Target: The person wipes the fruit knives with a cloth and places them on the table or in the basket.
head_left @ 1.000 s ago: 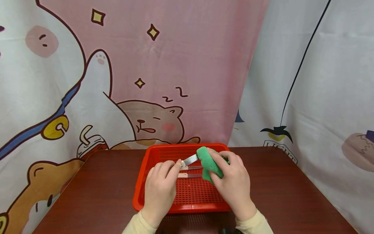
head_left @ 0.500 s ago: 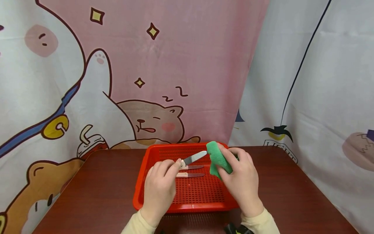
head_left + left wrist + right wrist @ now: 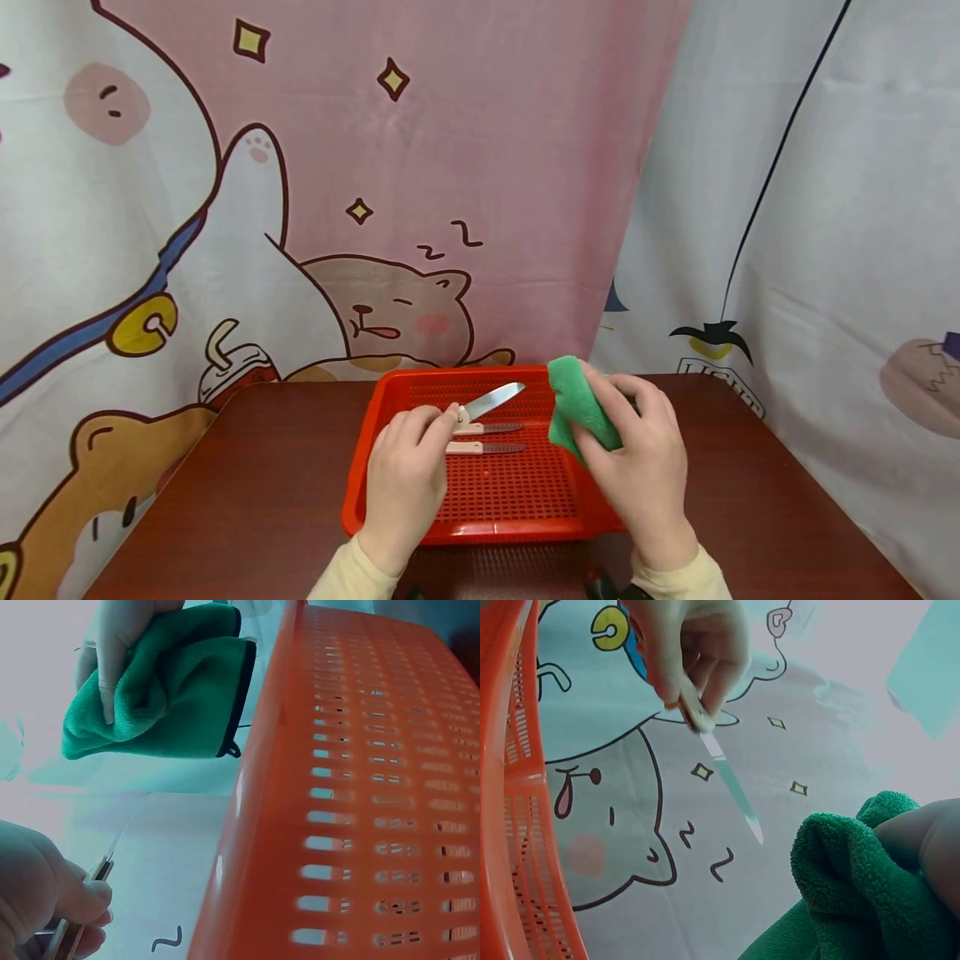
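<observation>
My left hand [image 3: 408, 471] grips a small knife [image 3: 491, 402] by its pale handle, blade out to the right and slightly up, over the basket. In the right wrist view the knife's blade [image 3: 736, 791] shows whole, apart from the cloth. My right hand [image 3: 637, 454] holds a bunched green cloth [image 3: 577, 408] between thumb and fingers, right of the blade tip. The left wrist view shows the cloth's dark edging [image 3: 241, 697] and small loop. Two more knives lie side by side in the red basket, the nearer knife [image 3: 487, 448] and the farther knife [image 3: 491, 428], handles partly behind my left hand.
The red plastic basket [image 3: 525, 530] with perforated sides stands on a dark brown table [image 3: 247, 483]. Behind the table hangs a curtain [image 3: 510, 167] printed with cartoon animals. A dark object [image 3: 603, 585] sits at the bottom edge, beside my right sleeve.
My right hand has drawn the green cloth off the blade and away to the right, leaving the blade uncovered. The left hand with the knife has shifted slightly left.
</observation>
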{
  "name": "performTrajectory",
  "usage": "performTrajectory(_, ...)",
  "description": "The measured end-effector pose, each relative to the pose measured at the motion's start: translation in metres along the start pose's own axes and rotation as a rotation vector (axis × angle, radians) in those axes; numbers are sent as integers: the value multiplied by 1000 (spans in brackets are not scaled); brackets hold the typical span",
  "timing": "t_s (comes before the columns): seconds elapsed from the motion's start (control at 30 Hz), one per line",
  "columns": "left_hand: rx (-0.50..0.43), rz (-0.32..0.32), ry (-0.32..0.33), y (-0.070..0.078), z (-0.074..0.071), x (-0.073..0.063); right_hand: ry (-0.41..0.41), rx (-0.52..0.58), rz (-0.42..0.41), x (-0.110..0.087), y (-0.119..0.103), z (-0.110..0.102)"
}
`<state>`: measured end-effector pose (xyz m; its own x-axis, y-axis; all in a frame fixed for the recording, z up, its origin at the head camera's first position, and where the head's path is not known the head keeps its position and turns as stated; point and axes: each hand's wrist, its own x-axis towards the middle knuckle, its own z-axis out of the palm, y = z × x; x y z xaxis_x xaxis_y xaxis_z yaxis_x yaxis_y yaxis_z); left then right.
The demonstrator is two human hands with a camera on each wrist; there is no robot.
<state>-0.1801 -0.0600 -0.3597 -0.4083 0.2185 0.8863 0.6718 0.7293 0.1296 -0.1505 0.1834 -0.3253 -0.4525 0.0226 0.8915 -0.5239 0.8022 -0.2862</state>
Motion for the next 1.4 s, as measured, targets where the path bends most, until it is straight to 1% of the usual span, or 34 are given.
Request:
performTrajectory(0.1, -3, -1, -6, 0, 1, 0, -17, 27, -24, -1, -5, 3)
performTrajectory(0.23, -5, -11, -25, 2, 0, -1, -80, 39, -73, -6, -12, 11)
performTrajectory(0.37, -7, -23, -29, 5, 0, -2, -147, 39, -114, -12, -20, 22)
performTrajectory(0.57, -24, 23, 41, 7, 3, -2, -197, 34, -155, -19, -28, 34)
performTrajectory(0.63, -24, 40, 54, 8, 4, -1, -197, 24, -164, -21, -30, 36)
performTrajectory(0.87, -6, 56, 32, 11, 2, -1, -175, 3, -194, -24, -31, 42)
performTrajectory(1.1, -16, 68, 25, 11, 2, -1, -192, -11, -173, -23, -29, 41)
performTrajectory(1.33, -16, 73, 36, 11, 1, -1, -160, -36, -179, -20, -23, 40)
performTrajectory(1.4, -20, 70, 35, 11, 1, -1, -158, -43, -166, -19, -21, 38)
